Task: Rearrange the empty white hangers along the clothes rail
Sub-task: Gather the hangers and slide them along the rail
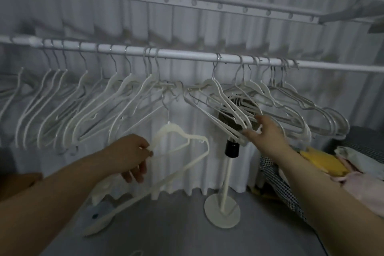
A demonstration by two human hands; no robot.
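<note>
Loose hanger (170,130) is off the clothes rail (187,56), lower centre of frame. The left hand (133,156) has its fingers pinched on one shoulder tip. The hook sits close to the ends of the left row (83,106), may be caught there, can't tell. Right hand (265,131) is at the lower bars of the right cluster (291,108) — can't tell if its fingers are clamped or just pushing.

Hangers look light, thin and stiff, with wire hooks, so they'll swing and snag each other. Better hold is at the neck under the hook, not the tip.

Open room: a bare stretch of rail at centre, between row and cluster. Watch the fan stand (222,213) below that gap and the clothes pile (324,164) lower right.
</note>
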